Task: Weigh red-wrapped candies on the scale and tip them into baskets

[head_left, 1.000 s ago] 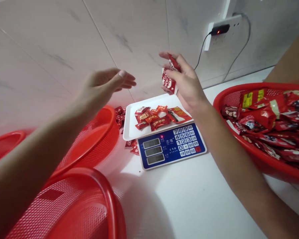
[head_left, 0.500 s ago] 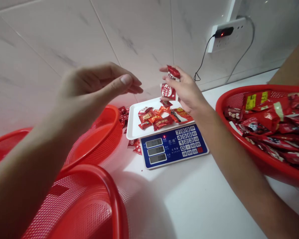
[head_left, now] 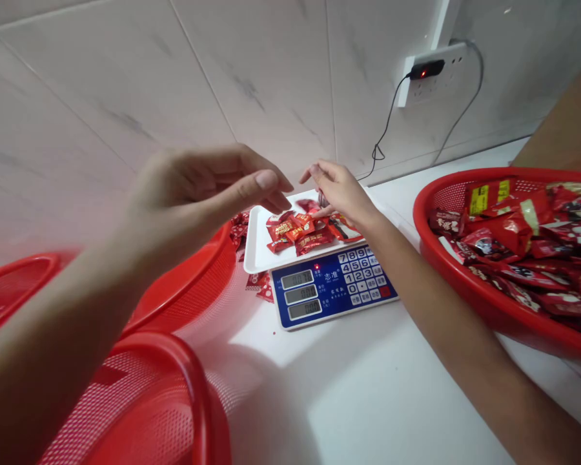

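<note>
My left hand (head_left: 217, 177) hangs in the air left of the scale's tray, holding nothing, its fingers curved and thumb apart from them. Over the back of the white tray (head_left: 259, 248), my right hand (head_left: 341, 190) has its fingers spread. A dark red wrapper (head_left: 322, 198) shows just below that palm; whether it touches the hand is hard to see. Several red candy packets (head_left: 314, 240) lie in a pile on the tray. The tray tops a blue-faced digital scale (head_left: 334, 284) with a lit red light and number displays.
At right stands a red basket (head_left: 419, 213) heaped with candy packets. Red mesh baskets (head_left: 198, 381) fill the left side, and more red packets (head_left: 239, 229) lie beside the scale. A black plug (head_left: 427, 69) sits in the wall socket; a cardboard box (head_left: 561, 123) stands behind.
My right hand has lowered toward the tray and let go of the small red-and-white candy packets it held. Another packet shows at the tray's back. My left hand has shifted slightly right and down.
</note>
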A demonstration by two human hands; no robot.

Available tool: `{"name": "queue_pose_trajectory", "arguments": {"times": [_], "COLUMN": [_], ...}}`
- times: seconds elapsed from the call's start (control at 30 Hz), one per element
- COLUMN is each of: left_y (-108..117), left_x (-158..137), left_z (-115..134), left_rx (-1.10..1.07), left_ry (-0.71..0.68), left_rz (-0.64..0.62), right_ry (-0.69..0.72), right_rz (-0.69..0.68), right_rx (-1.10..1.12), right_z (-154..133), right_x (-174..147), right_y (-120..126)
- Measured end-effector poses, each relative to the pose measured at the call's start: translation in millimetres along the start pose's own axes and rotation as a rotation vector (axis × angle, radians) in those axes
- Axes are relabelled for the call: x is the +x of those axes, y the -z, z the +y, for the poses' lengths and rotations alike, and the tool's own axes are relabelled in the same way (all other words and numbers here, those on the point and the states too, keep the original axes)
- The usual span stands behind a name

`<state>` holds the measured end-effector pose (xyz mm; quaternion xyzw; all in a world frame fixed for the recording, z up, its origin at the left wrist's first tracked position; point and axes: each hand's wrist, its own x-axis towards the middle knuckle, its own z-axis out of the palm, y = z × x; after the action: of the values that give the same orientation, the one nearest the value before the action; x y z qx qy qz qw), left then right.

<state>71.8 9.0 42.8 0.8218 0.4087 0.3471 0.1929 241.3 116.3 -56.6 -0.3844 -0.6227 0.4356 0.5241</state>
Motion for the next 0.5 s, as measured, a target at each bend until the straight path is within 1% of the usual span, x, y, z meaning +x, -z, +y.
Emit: {"name": "queue_pose_trajectory", "arguments": {"times": [0.1,0.17,0.23,0.37,0.5], "left_y": [-3,-5,-5,-4,-8], "left_x": [1,2,3,6,7], "left_z": [-9,-14,-16,-13,-4], "left_rx": [-0.011,-0.027,-0.004,0.036,-0.014], "left_ry": [0.057,0.052,0.054,0.049,-0.014], "left_rz": [-0.037,-0.072,-0.079,-0.055,-0.095], "right_ry": [0.105,0.165,0.206,0.244,0.268], "right_rz": [0.022,0.023,0.027,0.068,0.057], "right_rx": [0.021,0.027,0.006,-0.044,-0.038], "right_z": [1,-3,-8,-17,-20], "right_x": [1,-1,-4,-9,-11], "right_y": [1,2,2,2,1]}}
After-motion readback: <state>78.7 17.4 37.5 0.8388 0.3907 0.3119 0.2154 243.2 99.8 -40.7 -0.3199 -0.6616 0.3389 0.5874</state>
